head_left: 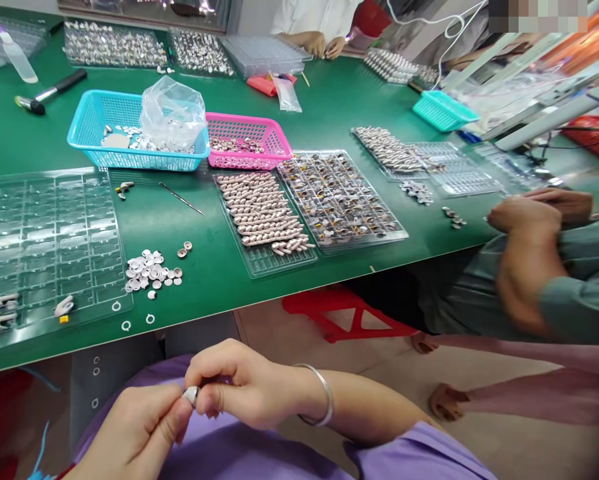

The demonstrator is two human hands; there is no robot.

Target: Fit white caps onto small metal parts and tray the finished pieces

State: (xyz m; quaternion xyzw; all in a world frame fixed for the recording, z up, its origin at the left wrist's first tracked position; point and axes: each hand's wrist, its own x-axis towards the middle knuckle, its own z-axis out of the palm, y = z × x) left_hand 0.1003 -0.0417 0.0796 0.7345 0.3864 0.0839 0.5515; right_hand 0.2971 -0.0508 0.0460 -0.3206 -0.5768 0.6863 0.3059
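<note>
Above my purple-clad lap, my left hand (142,423) and my right hand (239,387) meet in a pinch. Held between their fingertips is a small white part (191,396) with a dark edge; the fingers cover most of it. On the table beyond lie a heap of small white round caps (152,268) and a few loose white rings (126,325). A clear compartment tray (54,233) at the left carries several white parts with yellow ends, and one such white part (64,306) sits near its front edge.
Behind stand a blue basket (144,160) and a pink basket (249,159) of small parts. A metal pick (182,199) lies before them. Filled trays (344,200) extend rightward. A co-worker's arms (529,247) rest at the right; a red stool (346,313) stands below.
</note>
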